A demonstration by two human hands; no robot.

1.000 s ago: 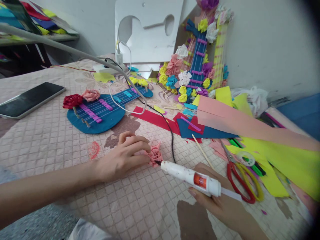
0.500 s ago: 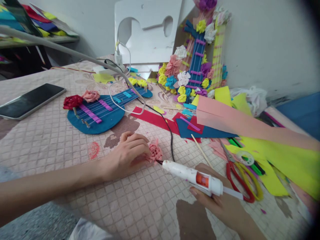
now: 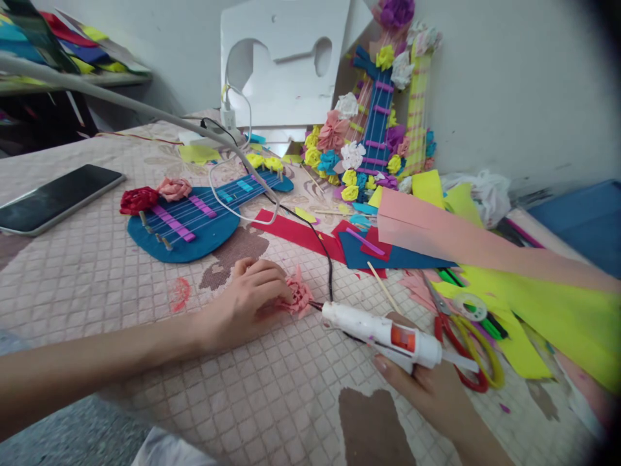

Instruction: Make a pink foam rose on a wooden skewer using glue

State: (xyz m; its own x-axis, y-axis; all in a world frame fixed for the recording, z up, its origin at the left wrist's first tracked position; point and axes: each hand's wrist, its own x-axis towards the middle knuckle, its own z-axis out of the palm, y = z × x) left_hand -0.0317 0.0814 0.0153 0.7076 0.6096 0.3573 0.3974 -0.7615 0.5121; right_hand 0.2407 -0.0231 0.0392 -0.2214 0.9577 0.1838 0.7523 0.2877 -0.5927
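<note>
My left hand [image 3: 255,294] rests on the quilted table cover with its fingers curled around the left side of a pink paper flower [image 3: 297,295]. The fingertips are partly hidden by the hand itself. My right hand [image 3: 427,382] grips a white hot glue gun [image 3: 373,327], whose dark nozzle points left at the flower's right edge. A clear glue stick [image 3: 460,360] sticks out of the gun's back end. Behind my left hand lies a blue paper guitar [image 3: 191,226], decorated with a red flower [image 3: 139,200] and a pink flower [image 3: 174,188].
Scissors [image 3: 469,349], a tape roll [image 3: 470,307] and yellow paper [image 3: 567,317] lie at the right. A phone [image 3: 61,197] is at the left. A white cable [image 3: 145,102] hangs across the view. Finished flower-covered guitars [image 3: 378,123] lean on the wall beside a white foam board [image 3: 286,84].
The glue gun and my right hand have shifted slightly right, drawing the nozzle a little toward the flower's outer edge. My left hand stays on the flower.
</note>
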